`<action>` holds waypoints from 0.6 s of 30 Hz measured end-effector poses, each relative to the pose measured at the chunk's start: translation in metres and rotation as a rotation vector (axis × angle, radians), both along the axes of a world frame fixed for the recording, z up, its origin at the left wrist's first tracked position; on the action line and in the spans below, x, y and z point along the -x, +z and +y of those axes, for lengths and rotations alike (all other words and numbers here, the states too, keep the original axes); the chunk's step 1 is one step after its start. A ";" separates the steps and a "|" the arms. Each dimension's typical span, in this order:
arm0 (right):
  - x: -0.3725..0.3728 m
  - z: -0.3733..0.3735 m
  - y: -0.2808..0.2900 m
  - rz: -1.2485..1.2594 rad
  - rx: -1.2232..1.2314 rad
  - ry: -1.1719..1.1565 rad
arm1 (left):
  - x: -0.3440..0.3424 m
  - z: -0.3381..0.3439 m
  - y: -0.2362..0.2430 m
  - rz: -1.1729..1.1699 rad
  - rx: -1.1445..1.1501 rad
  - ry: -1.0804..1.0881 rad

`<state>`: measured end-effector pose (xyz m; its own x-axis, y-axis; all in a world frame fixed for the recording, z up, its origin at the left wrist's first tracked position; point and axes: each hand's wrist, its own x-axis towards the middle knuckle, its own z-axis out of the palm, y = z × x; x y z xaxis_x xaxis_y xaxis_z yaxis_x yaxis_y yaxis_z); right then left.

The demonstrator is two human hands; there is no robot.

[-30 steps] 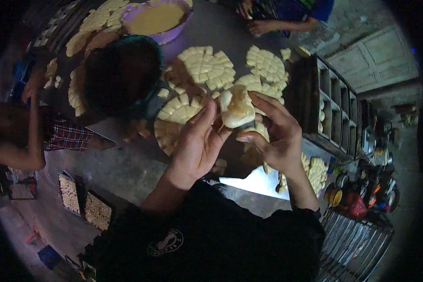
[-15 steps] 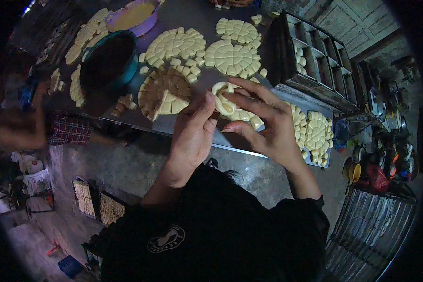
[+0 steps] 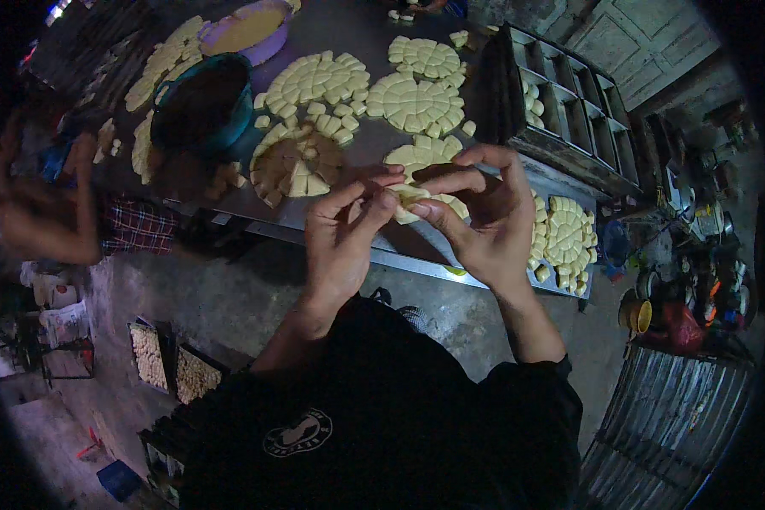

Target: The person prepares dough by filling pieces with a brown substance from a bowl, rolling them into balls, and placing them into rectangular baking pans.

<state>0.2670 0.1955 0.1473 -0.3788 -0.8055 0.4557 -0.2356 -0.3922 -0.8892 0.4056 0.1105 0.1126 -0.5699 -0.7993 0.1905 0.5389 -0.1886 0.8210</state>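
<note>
Above the metal table [image 3: 382, 255], my left hand [image 3: 343, 242] and my right hand [image 3: 487, 225] pinch a small pale piece of dough [image 3: 403, 212] between their thumbs and fingers, closed around it from both sides. My thumbs press near its middle. Cut dough rounds [image 3: 415, 104] lie on the table just beyond my hands. Left of my left hand lies a brown round with a pale wedge [image 3: 304, 177]. More dough rounds [image 3: 565, 234] sit at the right end, behind my right hand.
A teal tub [image 3: 242, 106] and a purple basin [image 3: 242, 34] stand back left. A compartmented rack [image 3: 569, 115] is on the right. A bare-backed person [image 3: 42, 212] works at the left. Trays of small pieces [image 3: 195, 378] lie low left; cookware [image 3: 680, 319] crowds the right.
The dough piece in my hands, earlier spread open with filling showing on it, is now pressed folded between my fingertips. My left fingers have come over its top.
</note>
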 end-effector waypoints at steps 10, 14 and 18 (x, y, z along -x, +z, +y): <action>-0.042 -0.055 0.011 0.285 0.085 -0.153 | -0.022 -0.055 0.001 -0.097 0.135 0.273; -0.051 -0.095 0.004 0.253 0.027 -0.207 | -0.029 -0.094 -0.005 -0.047 0.145 0.239; -0.064 -0.130 0.018 0.393 -0.088 -0.226 | -0.042 -0.132 0.000 -0.129 -0.128 0.176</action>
